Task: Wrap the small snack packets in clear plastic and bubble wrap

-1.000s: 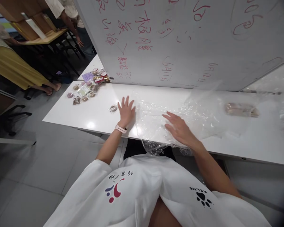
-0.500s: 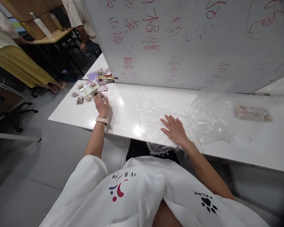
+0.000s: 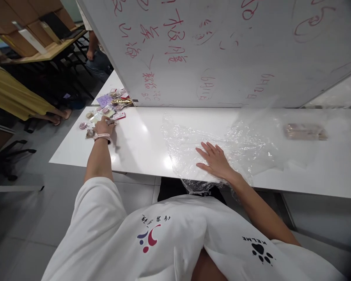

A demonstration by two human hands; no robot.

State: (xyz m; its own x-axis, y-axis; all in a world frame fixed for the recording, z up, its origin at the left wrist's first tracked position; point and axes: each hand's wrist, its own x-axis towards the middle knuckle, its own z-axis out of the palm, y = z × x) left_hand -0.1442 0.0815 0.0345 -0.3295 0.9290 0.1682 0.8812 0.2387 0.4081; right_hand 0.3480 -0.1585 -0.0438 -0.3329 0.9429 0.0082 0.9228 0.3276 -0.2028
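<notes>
On the table (image 3: pixel 140 156), packets (image 3: pixel 109 113) at left are overlapped by the nearer left hand (image 3: pixel 103 127), its grip unclear, while film (image 3: pixel 240 144) is covered by the spread, empty right hand (image 3: pixel 215 160).

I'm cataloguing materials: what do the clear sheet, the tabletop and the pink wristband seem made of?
Clear sheet: thin, glossy plastic film, most likely; see-through, crinkled, with bright glints.
Tabletop: smooth, white, glossy, perhaps laminate; it shows bright reflections.
Pink wristband: possibly matte silicone, going by its dull surface; too small to be sure.
</notes>
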